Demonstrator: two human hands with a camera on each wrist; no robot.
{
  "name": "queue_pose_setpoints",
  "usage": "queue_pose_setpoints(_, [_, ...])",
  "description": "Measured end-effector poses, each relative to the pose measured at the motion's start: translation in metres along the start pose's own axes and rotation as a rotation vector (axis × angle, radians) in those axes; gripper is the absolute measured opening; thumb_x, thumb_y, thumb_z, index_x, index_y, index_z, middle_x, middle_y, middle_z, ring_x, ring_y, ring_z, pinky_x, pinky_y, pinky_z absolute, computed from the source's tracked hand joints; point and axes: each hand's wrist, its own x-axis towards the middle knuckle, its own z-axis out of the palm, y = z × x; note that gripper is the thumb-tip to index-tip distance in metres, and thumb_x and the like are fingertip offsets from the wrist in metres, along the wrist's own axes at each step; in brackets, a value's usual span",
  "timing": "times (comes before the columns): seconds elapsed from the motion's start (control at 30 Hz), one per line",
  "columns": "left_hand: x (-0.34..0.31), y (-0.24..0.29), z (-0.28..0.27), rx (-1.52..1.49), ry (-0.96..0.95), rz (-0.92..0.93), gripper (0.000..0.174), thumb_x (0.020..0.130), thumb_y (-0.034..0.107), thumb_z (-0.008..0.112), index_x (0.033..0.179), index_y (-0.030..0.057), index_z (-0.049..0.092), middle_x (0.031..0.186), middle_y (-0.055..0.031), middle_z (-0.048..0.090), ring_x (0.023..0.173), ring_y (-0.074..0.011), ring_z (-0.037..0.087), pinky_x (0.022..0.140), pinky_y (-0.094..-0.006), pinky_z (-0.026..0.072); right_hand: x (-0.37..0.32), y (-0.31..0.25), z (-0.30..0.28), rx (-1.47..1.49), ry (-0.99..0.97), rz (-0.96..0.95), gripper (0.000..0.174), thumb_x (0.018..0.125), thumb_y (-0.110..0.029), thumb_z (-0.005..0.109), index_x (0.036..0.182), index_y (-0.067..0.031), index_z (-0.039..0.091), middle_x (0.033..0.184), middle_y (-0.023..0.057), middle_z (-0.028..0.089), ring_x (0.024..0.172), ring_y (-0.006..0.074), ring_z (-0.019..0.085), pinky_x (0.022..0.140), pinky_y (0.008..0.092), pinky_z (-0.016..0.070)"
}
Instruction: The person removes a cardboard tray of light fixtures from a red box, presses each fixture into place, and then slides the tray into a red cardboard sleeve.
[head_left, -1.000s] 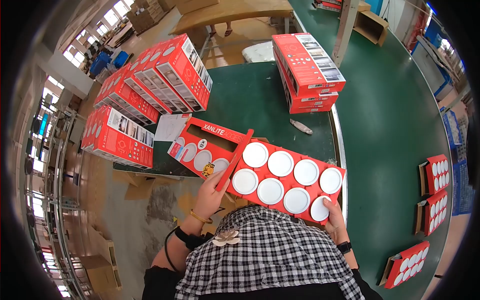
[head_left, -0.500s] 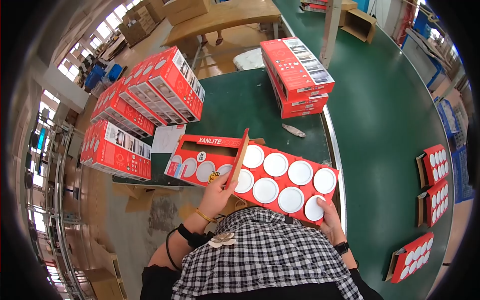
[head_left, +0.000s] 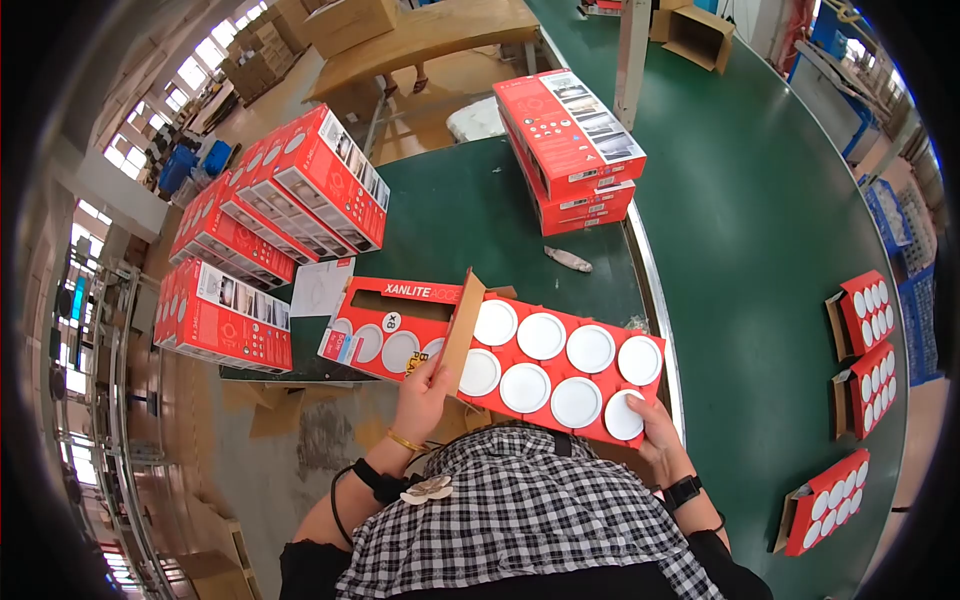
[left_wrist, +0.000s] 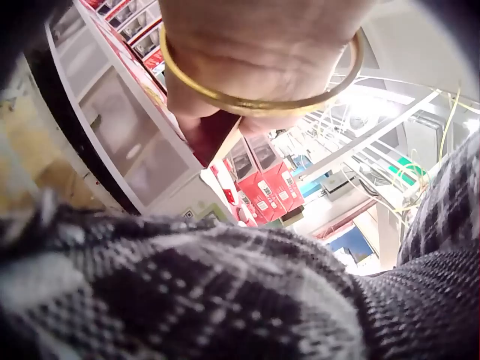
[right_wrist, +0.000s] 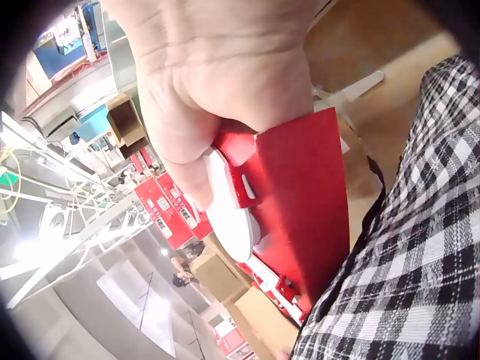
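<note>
Head view: loaded tray held at both ends, discs at risk of slipping

I see the red cardboard tray of eight white round discs [head_left: 560, 365] held up over the near edge of the green bench [head_left: 480, 200], close to the checked shirt [head_left: 530, 520]. Its left end meets the open red printed carton [head_left: 385, 315] lying on the bench. My worry is the tilt. If the tray dips, a disc may pop out of its cut-out. The brown cardboard flap [head_left: 462, 318] standing up at the joint could also snag or fold against the carton. The left grip [head_left: 425, 388] is closed on the tray's left edge below that flap, with the wrist bent back and a gold bangle [left_wrist: 255, 101] showing. The right grip [head_left: 652, 432] clasps the near right corner, thumb pressed on the corner white disc [right_wrist: 229, 202], fingers out of sight beneath.
</note>
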Motion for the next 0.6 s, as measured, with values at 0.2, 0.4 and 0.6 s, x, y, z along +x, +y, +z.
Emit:
queue_pose_setpoints(0.2, [-0.005,0.009,0.006,-0.032,-0.03,-0.013,0.038,0.101,0.012,0.06,0.135,-0.0036,0.06,0.115,-0.008,0.07,0.1,-0.0118,0.064,0.087,-0.0284,0.0518,0.003,0.0,0.001,-0.029,0.024,0.013,0.056,0.092,-0.014,0.072,0.14,-0.0004,0.047,0.133,0.014,0.063,0.117,0.0262,0.066,0.098,0.0419,0.0584])
queue_pose_setpoints(0.4, [0.0,-0.014,0.007,-0.092,-0.227,-0.142,0.048,0.1,0.011,0.061,0.145,-0.0037,0.05,0.124,-0.0079,0.066,0.111,-0.0135,0.062,0.095,-0.0294,0.0502,0.023,0.013,-0.014,-0.046,0.035,0.023,0.054,0.091,-0.013,0.072,0.139,-0.0005,0.05,0.13,0.013,0.065,0.112,0.0249,0.068,0.095,0.0396,0.059])
queue_pose_setpoints(0.6, [-0.006,-0.018,0.003,-0.191,-0.433,-0.199,0.072,0.097,0.011,0.063,0.158,0.0014,0.027,0.147,-0.0125,0.05,0.134,-0.0193,0.05,0.109,-0.0336,0.0427,0.018,0.006,-0.029,-0.116,0.088,0.065,0.054,0.09,-0.014,0.074,0.138,-0.0011,0.051,0.126,0.0128,0.067,0.11,0.0241,0.069,0.092,0.0394,0.0605])
